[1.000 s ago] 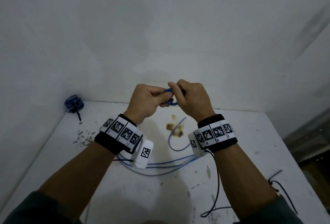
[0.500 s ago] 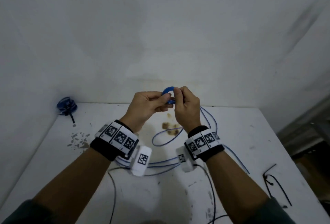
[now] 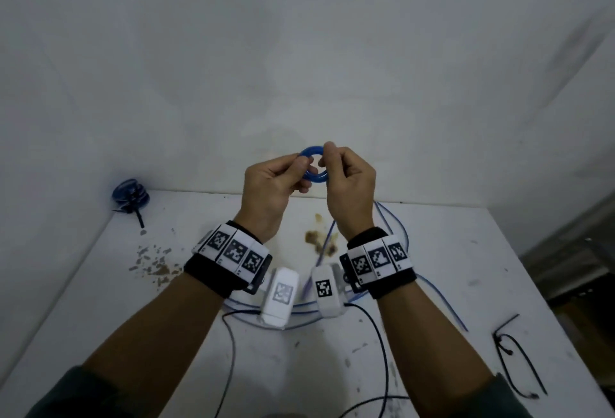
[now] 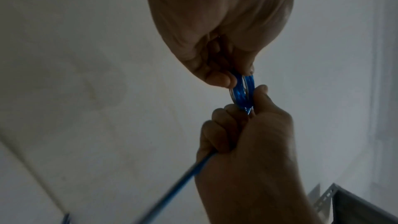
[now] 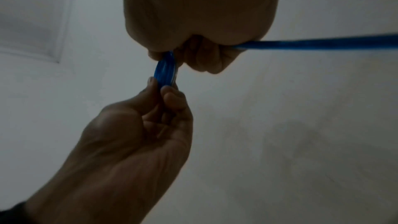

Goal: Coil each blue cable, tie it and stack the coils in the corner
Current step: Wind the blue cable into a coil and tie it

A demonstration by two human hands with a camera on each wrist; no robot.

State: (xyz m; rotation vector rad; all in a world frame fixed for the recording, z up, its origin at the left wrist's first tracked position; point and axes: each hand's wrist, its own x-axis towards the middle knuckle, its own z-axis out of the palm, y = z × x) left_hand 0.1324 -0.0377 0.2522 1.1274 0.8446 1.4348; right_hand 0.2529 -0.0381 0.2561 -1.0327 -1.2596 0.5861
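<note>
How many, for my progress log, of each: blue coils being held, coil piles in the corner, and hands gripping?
Blue coil being held: 1
Corner pile of coils: 1 (coils within it too small to count)
Hands gripping the coil: 2, left hand and right hand
Total: 4
</note>
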